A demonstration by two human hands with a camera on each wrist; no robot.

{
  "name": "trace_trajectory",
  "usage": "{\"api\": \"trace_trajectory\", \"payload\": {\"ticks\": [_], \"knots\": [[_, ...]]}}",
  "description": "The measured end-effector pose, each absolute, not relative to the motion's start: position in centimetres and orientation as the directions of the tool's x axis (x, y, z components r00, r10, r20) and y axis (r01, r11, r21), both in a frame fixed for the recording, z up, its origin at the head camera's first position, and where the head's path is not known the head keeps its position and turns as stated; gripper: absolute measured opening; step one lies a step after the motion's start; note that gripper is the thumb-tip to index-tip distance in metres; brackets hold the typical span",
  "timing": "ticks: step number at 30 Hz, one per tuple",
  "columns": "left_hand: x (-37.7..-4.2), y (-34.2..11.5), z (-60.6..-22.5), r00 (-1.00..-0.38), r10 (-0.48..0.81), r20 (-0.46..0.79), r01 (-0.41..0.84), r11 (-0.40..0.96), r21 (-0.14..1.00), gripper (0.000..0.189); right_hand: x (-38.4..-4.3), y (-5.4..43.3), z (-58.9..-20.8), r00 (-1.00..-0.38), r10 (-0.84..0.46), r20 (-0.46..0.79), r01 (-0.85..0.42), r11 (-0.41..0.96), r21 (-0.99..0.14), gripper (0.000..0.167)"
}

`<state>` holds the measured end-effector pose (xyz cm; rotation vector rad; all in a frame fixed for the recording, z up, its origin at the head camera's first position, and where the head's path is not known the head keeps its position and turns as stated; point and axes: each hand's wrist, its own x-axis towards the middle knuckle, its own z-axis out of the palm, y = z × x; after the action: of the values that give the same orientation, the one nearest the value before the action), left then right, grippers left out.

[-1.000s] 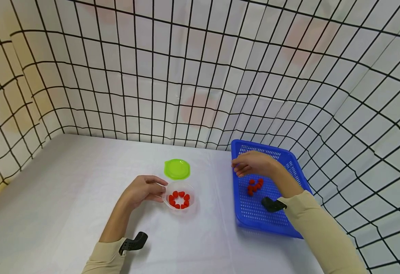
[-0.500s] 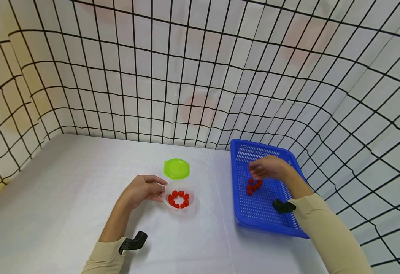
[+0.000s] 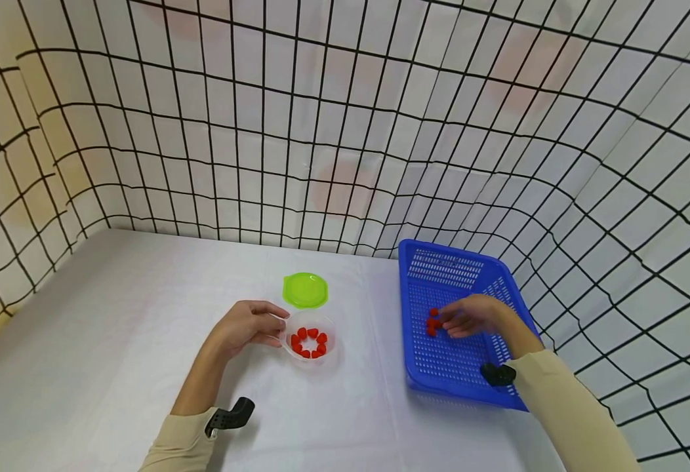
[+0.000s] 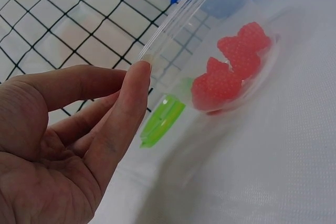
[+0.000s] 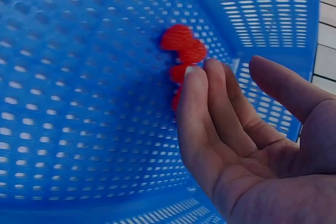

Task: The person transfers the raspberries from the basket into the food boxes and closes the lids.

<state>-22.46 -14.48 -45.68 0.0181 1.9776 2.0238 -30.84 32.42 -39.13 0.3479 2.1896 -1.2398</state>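
My left hand [image 3: 250, 326] pinches the left rim of a clear plastic bowl [image 3: 330, 351] between thumb and finger. Inside the bowl, several red raspberries [image 3: 313, 333] form a ring. In the left wrist view the bowl's see-through wall [image 4: 176, 51] rises beside the thumb. My right hand [image 3: 476, 316] is down in a blue perforated basket [image 3: 463, 387], beside several loose raspberries [image 3: 431, 331]. In the right wrist view its fingers are bent loosely, with the thumb apart. The fingertips overlap some raspberries [image 5: 178, 38], and nothing shows between fingers and thumb.
A bright green lid [image 3: 305, 290] lies flat on the white tablecloth [image 3: 121, 314], just behind the bowl. Black wire grid [image 3: 345, 151] over white sheeting stands along the back and sides. The basket's raised walls surround the right hand.
My right hand has moved from the basket's left rim, rightward and down to the raspberries, covering some of them. The left hand and the bowl have stayed put.
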Motion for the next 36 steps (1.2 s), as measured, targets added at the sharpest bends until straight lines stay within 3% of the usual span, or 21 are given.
{"api": "trace_trajectory", "payload": {"ticks": [13,36], "knots": [[-22.3,-14.4,-45.4,-0.949,0.237,-0.207,-0.212,0.006,0.977,0.034,-30.0,32.5,-40.7,-0.752,-0.041,-0.657,0.523,0.569,-0.634,0.036],[-22.4,-14.4,-45.5,-0.951,0.230,-0.209,-0.216,-0.006,0.976,0.033,-30.3,31.9,-42.1,-0.713,-0.026,-0.701,0.586,0.528,-0.615,0.040]]}}
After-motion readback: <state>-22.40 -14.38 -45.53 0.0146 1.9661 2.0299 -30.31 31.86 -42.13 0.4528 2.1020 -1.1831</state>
